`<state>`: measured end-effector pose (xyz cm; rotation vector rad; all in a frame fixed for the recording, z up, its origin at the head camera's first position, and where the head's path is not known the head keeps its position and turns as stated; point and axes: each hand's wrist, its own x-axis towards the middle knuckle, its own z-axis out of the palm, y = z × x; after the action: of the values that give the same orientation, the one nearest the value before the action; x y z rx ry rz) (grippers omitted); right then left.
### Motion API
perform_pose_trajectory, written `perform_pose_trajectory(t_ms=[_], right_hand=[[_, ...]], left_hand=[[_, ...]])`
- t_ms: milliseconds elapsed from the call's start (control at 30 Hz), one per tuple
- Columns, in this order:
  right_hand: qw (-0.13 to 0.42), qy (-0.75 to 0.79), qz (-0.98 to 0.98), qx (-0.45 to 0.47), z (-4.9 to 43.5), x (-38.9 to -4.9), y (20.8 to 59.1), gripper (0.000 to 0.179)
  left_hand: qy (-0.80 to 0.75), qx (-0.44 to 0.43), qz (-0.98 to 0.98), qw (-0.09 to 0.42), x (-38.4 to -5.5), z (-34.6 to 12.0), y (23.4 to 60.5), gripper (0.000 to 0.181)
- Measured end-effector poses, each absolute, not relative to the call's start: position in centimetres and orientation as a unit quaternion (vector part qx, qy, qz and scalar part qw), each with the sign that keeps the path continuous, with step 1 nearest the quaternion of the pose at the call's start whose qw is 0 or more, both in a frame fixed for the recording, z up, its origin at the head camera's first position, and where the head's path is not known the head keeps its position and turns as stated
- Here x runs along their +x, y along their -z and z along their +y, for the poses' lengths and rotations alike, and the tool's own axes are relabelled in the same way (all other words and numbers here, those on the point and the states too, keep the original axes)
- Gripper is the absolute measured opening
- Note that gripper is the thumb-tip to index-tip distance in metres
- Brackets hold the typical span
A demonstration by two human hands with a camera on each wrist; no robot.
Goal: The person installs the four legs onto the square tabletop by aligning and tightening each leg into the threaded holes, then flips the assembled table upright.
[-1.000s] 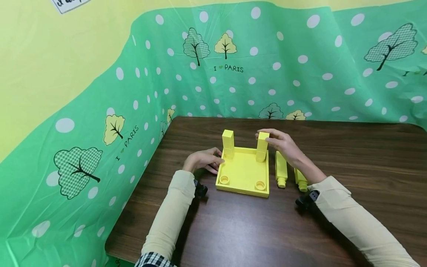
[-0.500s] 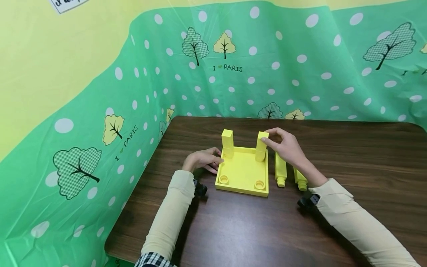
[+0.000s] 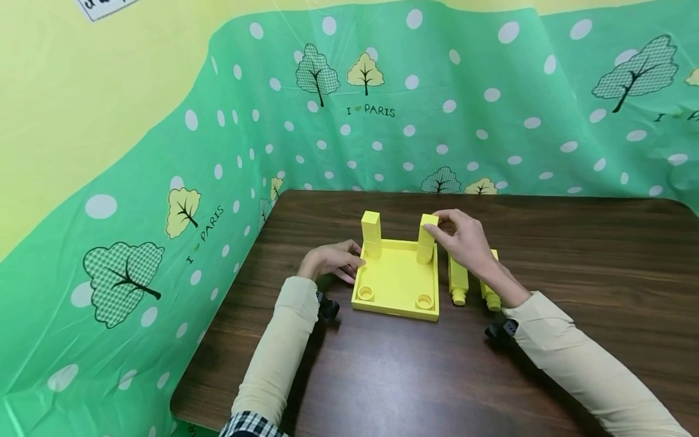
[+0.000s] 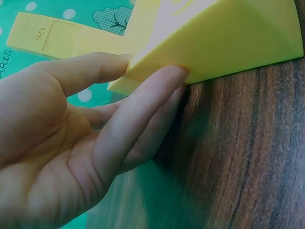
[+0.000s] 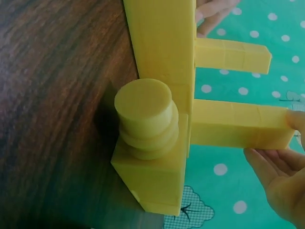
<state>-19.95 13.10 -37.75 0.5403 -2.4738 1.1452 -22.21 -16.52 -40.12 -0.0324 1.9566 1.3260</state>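
A square yellow tray-like board [image 3: 401, 279] with a low rim lies on the table. Two square yellow legs stand upright at its far corners, the left leg [image 3: 372, 230] and the right leg [image 3: 428, 233]. Round sockets [image 3: 424, 301] show at its near corners. My left hand [image 3: 330, 261] pinches the board's left rim, thumb on top and fingers along the outer wall [image 4: 228, 52]. With thumb and fingers, my right hand [image 3: 466, 240] grips the upper end of the right leg, which the right wrist view shows as the nearer leg [image 5: 243, 121].
Two loose yellow legs lie right of the board: one close beside it [image 3: 458, 282], the other [image 3: 490, 294] partly under my right wrist. Their round stepped ends face me. A green and yellow printed cloth [image 3: 382, 145] hangs behind the dark wooden table [image 3: 404, 370].
My right hand has shifted its hold on the right leg, the thumb moving to the near face and the fingers drawing in behind. The left hand and the board stay in place.
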Motion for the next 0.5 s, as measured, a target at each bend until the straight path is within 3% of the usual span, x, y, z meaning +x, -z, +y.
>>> perform_pose_trajectory(t_ms=[233, 500], right_hand=[[0.199, -0.395, -0.875, 0.197, 13.08, -19.97, 37.91, 0.037], [0.157, -0.407, -0.883, 0.175, 13.16, -20.08, 37.69, 0.044]], left_hand=[[-0.517, -0.013, 0.766, 0.382, -22.09, -16.43, 39.87, 0.041], [-0.515, -0.013, 0.767, 0.382, -22.07, -16.35, 39.85, 0.041]])
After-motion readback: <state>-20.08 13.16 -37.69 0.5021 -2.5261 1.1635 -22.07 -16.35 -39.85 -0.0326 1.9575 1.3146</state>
